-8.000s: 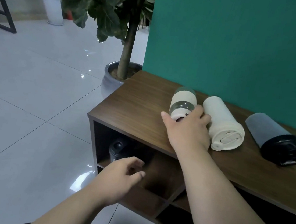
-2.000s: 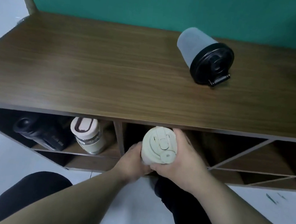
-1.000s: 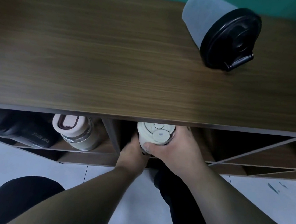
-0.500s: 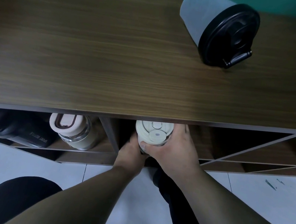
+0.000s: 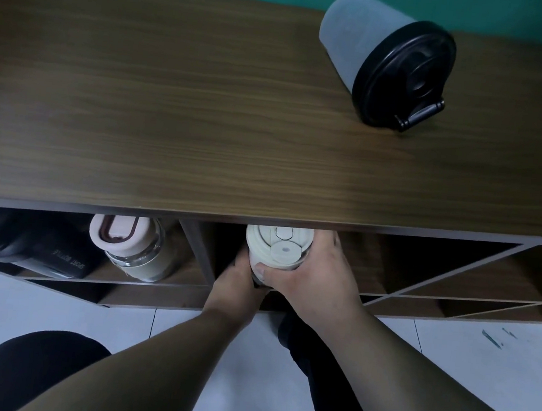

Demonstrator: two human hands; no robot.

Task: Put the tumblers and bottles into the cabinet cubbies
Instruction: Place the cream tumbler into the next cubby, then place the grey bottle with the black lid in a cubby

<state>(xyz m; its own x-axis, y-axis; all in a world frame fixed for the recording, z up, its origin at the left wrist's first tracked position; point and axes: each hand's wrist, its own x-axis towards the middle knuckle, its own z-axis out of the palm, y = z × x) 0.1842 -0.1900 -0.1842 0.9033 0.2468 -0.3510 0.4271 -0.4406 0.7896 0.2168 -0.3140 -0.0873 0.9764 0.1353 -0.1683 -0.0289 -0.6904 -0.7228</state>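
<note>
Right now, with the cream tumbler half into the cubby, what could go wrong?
1. The cream tumbler sits just under the cabinet top; its lid may catch that edge.
2. Both the left hand and right hand crowd the opening, so the grip could slip.
3. The grey tumbler lies on its side and might roll.

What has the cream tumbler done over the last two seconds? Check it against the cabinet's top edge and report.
Yes. The cream tumbler, held in both the left hand and the right hand, has gone deeper into the cubby: its lid now sits partly under the cabinet top's front edge, where before it stood clear.
</note>
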